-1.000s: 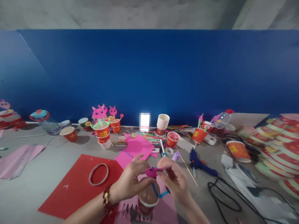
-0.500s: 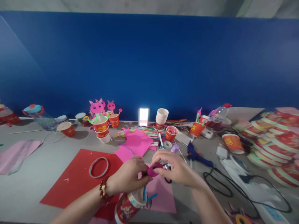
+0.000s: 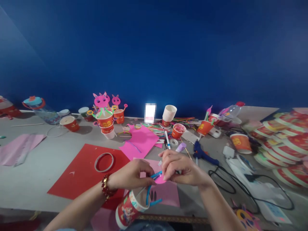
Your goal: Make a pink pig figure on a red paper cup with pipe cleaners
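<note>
My right hand (image 3: 180, 168) pinches a small bright pink paper piece (image 3: 159, 180) between thumb and fingers. Closed at the fingertips, my left hand (image 3: 134, 175) holds the near end of a blue straw (image 3: 156, 175) that meets the pink piece. Below them a red printed paper cup (image 3: 127, 210) leans over, its white rim facing my hands. More blue straw pieces (image 3: 156, 202) stick out of the cup's mouth. Under the hands lies a light pink sheet (image 3: 168, 194) with two dark ovals near the cup. My fingers partly hide the join.
A red sheet (image 3: 74, 179) with a tape ring (image 3: 104, 162) lies left. Ahead are a magenta sheet (image 3: 141, 141), loose straws, and cups with pink paper figures (image 3: 101, 100). On the right are a blue glue gun (image 3: 204, 154), its cord, a power strip (image 3: 255, 189) and stacked red cups (image 3: 288, 144).
The pink piece has turned in my hands and shows a brighter face, with the blue straw now visible against it. My view has tilted down, showing the table's front edge.
</note>
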Action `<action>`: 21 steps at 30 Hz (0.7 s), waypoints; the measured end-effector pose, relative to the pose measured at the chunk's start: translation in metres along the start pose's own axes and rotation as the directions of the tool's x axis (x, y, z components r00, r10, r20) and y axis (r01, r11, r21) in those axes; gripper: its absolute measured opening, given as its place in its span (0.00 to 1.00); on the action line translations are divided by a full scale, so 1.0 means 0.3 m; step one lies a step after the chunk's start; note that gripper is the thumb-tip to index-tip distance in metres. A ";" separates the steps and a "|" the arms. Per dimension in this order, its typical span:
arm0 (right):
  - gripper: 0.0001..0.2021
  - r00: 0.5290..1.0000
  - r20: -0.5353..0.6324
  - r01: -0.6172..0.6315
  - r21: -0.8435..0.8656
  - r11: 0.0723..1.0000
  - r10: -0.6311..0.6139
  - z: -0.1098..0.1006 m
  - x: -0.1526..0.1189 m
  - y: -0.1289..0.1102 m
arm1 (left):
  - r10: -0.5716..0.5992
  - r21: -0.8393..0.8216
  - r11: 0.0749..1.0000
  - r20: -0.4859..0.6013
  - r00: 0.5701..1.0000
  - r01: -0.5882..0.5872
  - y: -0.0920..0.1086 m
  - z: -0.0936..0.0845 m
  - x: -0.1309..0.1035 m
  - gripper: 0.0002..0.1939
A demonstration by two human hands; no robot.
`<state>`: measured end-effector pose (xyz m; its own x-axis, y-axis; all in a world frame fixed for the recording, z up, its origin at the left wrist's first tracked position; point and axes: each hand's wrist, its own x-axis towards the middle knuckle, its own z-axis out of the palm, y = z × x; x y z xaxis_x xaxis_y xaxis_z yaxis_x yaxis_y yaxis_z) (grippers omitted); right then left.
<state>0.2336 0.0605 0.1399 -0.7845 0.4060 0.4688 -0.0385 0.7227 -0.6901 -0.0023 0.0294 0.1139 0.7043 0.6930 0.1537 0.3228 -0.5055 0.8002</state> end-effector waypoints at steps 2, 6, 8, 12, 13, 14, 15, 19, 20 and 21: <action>0.06 1.000 0.021 0.004 0.016 1.000 -0.005 -0.003 -0.004 0.001 | -0.019 -0.066 0.998 0.018 1.000 0.021 -0.005 -0.002 -0.003 0.13; 0.07 0.999 -0.021 0.034 0.104 0.994 -0.032 -0.030 -0.023 -0.004 | -0.081 -0.211 0.973 0.075 0.994 0.095 -0.023 -0.007 -0.006 0.17; 0.08 0.994 -0.105 0.052 0.161 0.986 -0.035 -0.047 -0.035 -0.007 | -0.117 -0.254 0.959 0.063 0.991 0.129 -0.035 -0.001 -0.005 0.18; 0.05 0.971 -0.203 -0.090 0.182 0.979 0.127 -0.050 -0.045 0.008 | -0.196 -0.342 0.924 -0.043 0.980 0.170 -0.050 0.029 0.003 0.17; 0.04 0.962 -0.208 -0.139 0.179 0.974 0.176 -0.043 -0.045 0.017 | -0.225 -0.370 0.911 -0.073 0.972 0.184 -0.051 0.037 0.006 0.16; 0.03 0.954 -0.208 -0.181 0.176 0.968 0.216 -0.035 -0.045 0.026 | -0.257 -0.393 0.898 -0.105 0.961 0.197 -0.052 0.044 0.008 0.16; 0.03 0.947 -0.208 -0.212 0.171 0.962 0.245 -0.026 -0.044 0.034 | -0.286 -0.410 0.888 -0.141 0.948 0.207 -0.051 0.049 0.010 0.15; 0.05 0.931 -0.166 -0.312 0.093 0.946 0.324 0.006 -0.038 0.042 | -0.298 -0.367 0.911 -0.274 0.914 0.187 -0.047 0.059 0.014 0.13; 0.07 0.928 -0.153 -0.332 0.072 0.940 0.340 0.013 -0.034 0.037 | -0.283 -0.339 0.924 -0.290 0.914 0.178 -0.047 0.060 0.015 0.12; 0.09 0.924 -0.146 -0.348 0.063 0.935 0.354 0.019 -0.029 0.032 | -0.269 -0.313 0.934 -0.301 0.915 0.172 -0.047 0.062 0.016 0.11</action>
<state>0.2364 0.0607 0.1261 -0.6476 0.7127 0.2696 0.1986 0.4995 -0.8433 0.0083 0.0302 0.0925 0.3670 0.9249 0.0996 0.2244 -0.1919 0.9554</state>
